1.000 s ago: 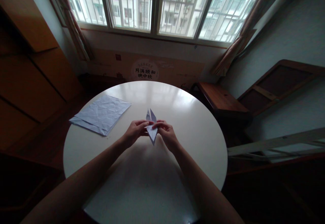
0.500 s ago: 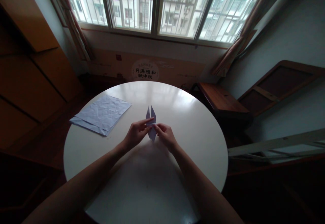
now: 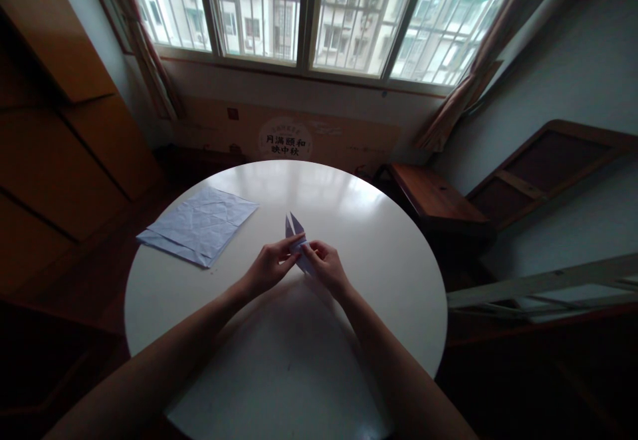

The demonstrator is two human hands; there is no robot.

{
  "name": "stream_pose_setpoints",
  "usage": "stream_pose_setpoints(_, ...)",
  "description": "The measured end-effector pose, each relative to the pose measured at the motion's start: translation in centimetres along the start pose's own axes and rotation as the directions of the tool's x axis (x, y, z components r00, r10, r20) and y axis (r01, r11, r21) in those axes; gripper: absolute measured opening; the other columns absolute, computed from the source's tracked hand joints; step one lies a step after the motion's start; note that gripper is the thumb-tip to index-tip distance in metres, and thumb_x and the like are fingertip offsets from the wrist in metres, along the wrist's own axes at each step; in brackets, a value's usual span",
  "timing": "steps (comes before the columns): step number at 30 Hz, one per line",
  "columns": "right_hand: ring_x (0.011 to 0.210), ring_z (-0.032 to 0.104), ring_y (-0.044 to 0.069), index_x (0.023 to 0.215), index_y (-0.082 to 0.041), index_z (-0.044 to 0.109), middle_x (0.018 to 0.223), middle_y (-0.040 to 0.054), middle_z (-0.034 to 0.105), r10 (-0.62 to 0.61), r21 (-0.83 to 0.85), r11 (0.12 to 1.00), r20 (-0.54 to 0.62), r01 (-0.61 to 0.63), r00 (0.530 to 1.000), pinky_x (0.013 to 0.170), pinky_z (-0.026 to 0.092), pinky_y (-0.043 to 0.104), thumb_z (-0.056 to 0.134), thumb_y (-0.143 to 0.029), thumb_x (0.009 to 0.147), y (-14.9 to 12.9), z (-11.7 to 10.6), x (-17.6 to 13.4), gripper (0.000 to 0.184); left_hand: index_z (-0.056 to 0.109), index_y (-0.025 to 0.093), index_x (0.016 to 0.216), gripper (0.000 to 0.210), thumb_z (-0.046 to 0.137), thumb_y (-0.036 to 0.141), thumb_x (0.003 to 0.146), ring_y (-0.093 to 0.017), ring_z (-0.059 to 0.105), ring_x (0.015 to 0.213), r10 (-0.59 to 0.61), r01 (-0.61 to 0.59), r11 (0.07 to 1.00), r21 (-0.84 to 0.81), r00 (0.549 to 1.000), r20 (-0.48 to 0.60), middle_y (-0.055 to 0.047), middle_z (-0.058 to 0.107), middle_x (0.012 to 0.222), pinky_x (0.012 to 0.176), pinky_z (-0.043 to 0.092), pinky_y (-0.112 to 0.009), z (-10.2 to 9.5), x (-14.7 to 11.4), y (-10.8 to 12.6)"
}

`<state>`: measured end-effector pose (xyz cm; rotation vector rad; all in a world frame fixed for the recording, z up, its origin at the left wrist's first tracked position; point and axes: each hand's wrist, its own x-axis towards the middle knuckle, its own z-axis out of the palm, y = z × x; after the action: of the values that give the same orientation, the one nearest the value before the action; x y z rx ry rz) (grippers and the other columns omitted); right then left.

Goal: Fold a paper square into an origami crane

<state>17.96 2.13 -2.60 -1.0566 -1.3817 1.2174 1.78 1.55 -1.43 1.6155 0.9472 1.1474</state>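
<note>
A small piece of folded paper (image 3: 296,224), pale purple, is held between my two hands over the middle of the round white table (image 3: 294,367). Two narrow points stick out from its far end, and its near end tapers below my fingers. My left hand (image 3: 272,262) grips it from the left, fingers laid across its middle. From the right, my right hand (image 3: 326,266) pinches it between thumb and fingers. The fingers hide the paper's central folds. Creased sheets of the same pale paper (image 3: 204,224) lie at the table's left side.
Behind the table are a printed banner (image 3: 349,137) and a barred window (image 3: 264,21). A low wooden stool or bench (image 3: 433,194) stands at the back right, beside a framed wooden panel (image 3: 538,161). Orange-brown cabinets (image 3: 94,141) are on the left.
The folded paper has turned, so its far points lean left and its near end has swung right. Both hands keep their hold, nearly in the same place.
</note>
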Motion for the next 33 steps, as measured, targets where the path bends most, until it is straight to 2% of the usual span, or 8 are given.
stream_pose_setpoints(8,0.059,0.054,0.014,0.08,-0.019,0.065,0.069,0.0015,0.063,-0.027,0.007,1.0,0.011,0.026,1.0,0.055,0.042,0.025,0.064,-0.052,0.074,0.0,0.1,0.0,0.034,0.057,0.016,0.127,0.05,0.066,0.029,0.079,-0.023,0.067,0.097,0.0,0.0,1.0,-0.003,1.0,-0.001,-0.009,0.068,0.115,0.088,0.055,-0.037,0.1,0.0,0.0)
stream_pose_setpoints(13,0.06,0.054,0.014,0.08,-0.018,0.064,0.071,0.0015,0.062,-0.053,0.001,0.999,0.019,0.053,0.998,0.057,0.042,0.026,0.063,-0.051,0.075,0.2,0.2,0.0,0.034,0.056,0.018,0.128,0.047,0.061,0.025,0.081,-0.023,0.065,0.103,0.034,-0.038,0.998,0.044,0.996,0.081,-0.009,0.065,0.121,0.089,0.054,-0.035,0.1,-0.1,0.5)
stream_pose_setpoints(20,0.056,0.042,0.01,0.065,-0.016,0.057,0.059,-0.0027,0.048,-0.068,-0.129,0.989,0.03,0.072,0.997,0.052,0.032,0.023,0.058,-0.055,0.076,0.1,0.1,0.1,0.04,0.052,0.017,0.132,0.052,0.06,0.028,0.082,-0.025,0.063,0.107,0.037,-0.039,0.999,0.02,0.992,0.121,-0.011,0.061,0.126,0.093,0.051,-0.039,0.1,0.2,-0.9)
stream_pose_setpoints(26,0.06,0.043,0.012,0.063,-0.017,0.058,0.061,-0.0015,0.046,-0.117,-0.224,0.967,0.042,0.124,0.992,0.056,0.033,0.024,0.053,-0.058,0.079,0.3,0.0,0.2,0.045,0.064,0.013,0.117,0.045,0.06,0.041,0.082,-0.028,0.063,0.103,-0.076,0.081,0.985,-0.153,0.996,0.039,-0.012,0.066,0.117,0.087,0.055,-0.042,0.0,0.7,-0.7)
stream_pose_setpoints(33,0.067,0.046,0.014,0.067,-0.016,0.066,0.073,0.0023,0.048,-0.123,-0.254,0.959,0.024,0.126,0.992,0.061,0.039,0.027,0.052,-0.063,0.078,0.4,-0.1,0.2,0.05,0.069,0.014,0.109,0.046,0.071,0.042,0.073,-0.025,0.066,0.093,-0.186,0.174,0.939,-0.295,0.982,-0.014,-0.009,0.069,0.107,0.082,0.058,-0.042,0.3,0.6,-0.5)
